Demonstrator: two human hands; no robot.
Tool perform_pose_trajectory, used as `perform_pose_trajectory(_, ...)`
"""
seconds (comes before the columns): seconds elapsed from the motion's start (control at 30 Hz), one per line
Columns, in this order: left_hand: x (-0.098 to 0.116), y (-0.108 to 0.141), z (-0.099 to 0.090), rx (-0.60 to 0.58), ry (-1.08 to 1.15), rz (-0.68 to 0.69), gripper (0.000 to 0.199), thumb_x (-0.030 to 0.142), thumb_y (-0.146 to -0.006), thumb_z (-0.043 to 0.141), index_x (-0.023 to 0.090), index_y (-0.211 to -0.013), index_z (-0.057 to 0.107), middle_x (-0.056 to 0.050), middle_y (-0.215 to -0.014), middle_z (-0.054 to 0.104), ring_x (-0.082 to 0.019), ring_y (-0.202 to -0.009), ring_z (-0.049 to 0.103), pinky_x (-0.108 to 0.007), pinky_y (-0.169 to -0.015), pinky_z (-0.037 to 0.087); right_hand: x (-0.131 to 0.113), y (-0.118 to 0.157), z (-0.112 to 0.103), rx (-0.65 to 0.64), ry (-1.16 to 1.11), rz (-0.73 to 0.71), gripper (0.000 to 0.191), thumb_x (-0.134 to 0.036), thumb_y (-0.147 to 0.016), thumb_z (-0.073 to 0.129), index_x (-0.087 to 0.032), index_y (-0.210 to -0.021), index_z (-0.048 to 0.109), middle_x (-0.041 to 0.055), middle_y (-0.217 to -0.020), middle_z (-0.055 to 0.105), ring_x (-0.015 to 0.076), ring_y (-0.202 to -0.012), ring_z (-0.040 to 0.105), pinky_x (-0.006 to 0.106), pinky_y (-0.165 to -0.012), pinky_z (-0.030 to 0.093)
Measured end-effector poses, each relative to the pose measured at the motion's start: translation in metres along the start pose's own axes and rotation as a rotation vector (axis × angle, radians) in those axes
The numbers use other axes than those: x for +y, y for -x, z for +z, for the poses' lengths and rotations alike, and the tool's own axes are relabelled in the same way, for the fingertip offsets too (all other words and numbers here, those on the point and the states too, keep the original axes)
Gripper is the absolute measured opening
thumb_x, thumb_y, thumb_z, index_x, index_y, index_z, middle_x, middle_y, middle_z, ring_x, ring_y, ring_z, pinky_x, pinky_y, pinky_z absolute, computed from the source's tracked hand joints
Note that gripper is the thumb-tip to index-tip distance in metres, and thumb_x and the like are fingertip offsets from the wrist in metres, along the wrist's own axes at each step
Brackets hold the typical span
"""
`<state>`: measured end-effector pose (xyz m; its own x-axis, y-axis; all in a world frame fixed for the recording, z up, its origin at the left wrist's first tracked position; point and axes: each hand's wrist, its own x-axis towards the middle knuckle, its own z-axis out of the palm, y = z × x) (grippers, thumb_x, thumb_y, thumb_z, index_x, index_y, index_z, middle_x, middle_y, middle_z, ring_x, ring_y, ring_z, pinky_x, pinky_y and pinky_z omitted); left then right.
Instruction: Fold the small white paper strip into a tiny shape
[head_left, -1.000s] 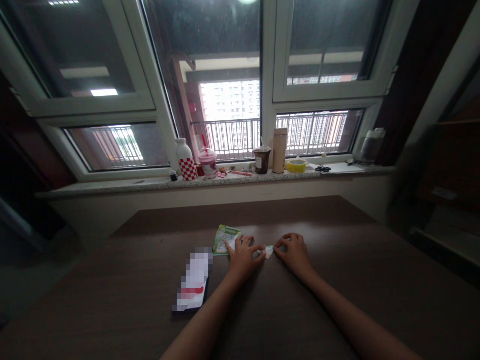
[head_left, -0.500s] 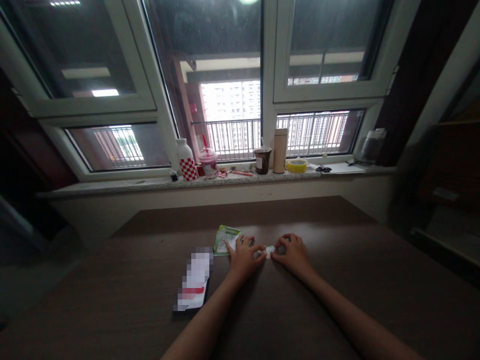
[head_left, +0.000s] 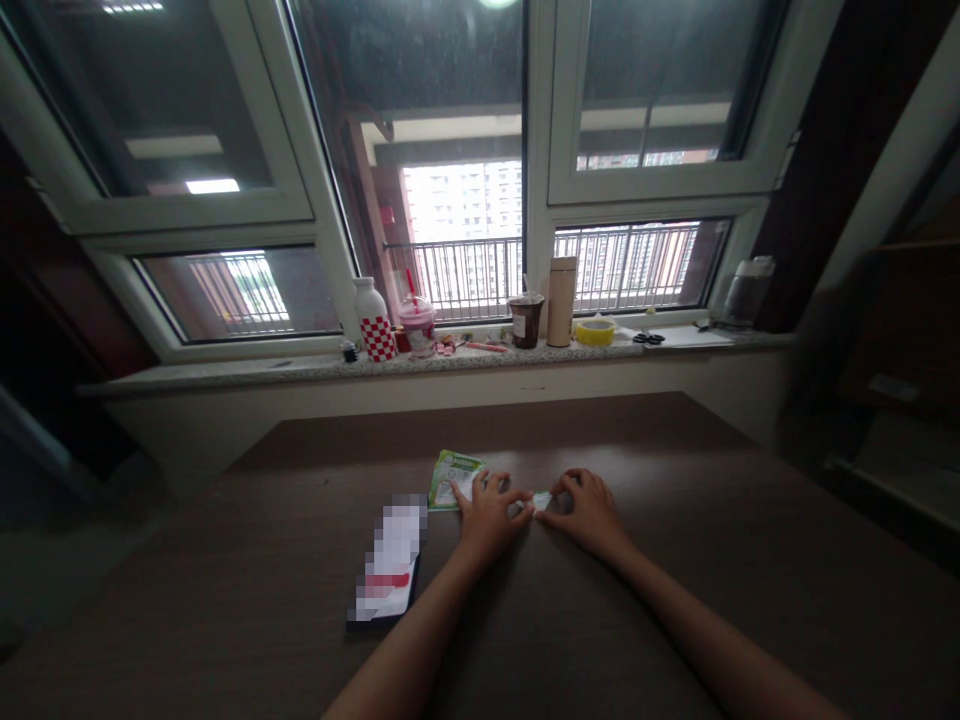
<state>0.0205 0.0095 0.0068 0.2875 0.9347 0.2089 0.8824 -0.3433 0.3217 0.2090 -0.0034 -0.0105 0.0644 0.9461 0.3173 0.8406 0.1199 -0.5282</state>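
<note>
A small white and green piece (head_left: 541,501) lies between my hands over the brown table (head_left: 645,640). My left hand (head_left: 491,515) pinches its left edge with thumb and forefinger. From the other side, my right hand (head_left: 589,508) grips it between its fingertips. Beside my left hand is a green and white card or packet (head_left: 448,482), partly covered by the fingers. A phone (head_left: 390,565) with a lit, pixelated screen rests on the table left of my left forearm.
Along the windowsill (head_left: 300,372) stand a red-checked white bottle (head_left: 376,325), a pink drink cup (head_left: 418,325), a dark cup (head_left: 525,322), a tan flask (head_left: 561,302), yellow tape (head_left: 595,333), scissors (head_left: 648,339) and a clear jug (head_left: 746,292).
The fingertips of my right hand have shifted slightly left and down along the small piece, and more of its green edge shows. My left hand has stayed nearly still.
</note>
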Motion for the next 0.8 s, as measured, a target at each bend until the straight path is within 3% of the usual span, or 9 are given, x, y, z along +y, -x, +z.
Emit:
perform_pose_trajectory(0.23, -0.0035, -0.0002, 0.0044, 0.037, 0.002, 0.021, 0.023, 0.053, -0.084, 0.058, 0.046, -0.103, 0.068, 0.003, -0.137, 0.052, -0.032, -0.135, 0.030, -0.077, -0.104, -0.003, 0.0062, -0.0032, 0.0012, 0.060, -0.121, 0.040, 0.013, -0.035, -0.077, 0.064, -0.026, -0.081, 0.074, 0.0069, -0.108, 0.062, 0.0255, -0.110, 0.050, 0.039, -0.098, 0.038)
perform_pose_trajectory(0.6, -0.0024, -0.0003, 0.0033, 0.028, 0.041, 0.011, 0.023, 0.052, -0.083, 0.059, 0.044, -0.102, 0.070, 0.003, -0.135, 0.053, -0.033, -0.135, 0.029, -0.075, -0.105, -0.007, 0.0083, -0.0028, 0.0037, -0.010, -0.158, -0.008, 0.005, -0.033, -0.071, 0.072, -0.029, -0.071, 0.076, 0.0046, -0.112, 0.063, 0.0260, -0.116, 0.047, 0.037, -0.104, 0.034)
perform_pose_trajectory(0.8, -0.0046, -0.0014, 0.0067, 0.045, 0.037, 0.019, 0.022, 0.053, -0.083, 0.059, 0.045, -0.101, 0.069, 0.003, -0.134, 0.054, -0.032, -0.135, 0.030, -0.076, -0.103, -0.008, 0.0074, -0.0031, 0.0034, 0.048, -0.166, 0.032, 0.008, -0.032, -0.072, 0.071, -0.026, -0.072, 0.076, 0.0074, -0.107, 0.063, 0.0264, -0.112, 0.047, 0.037, -0.101, 0.038)
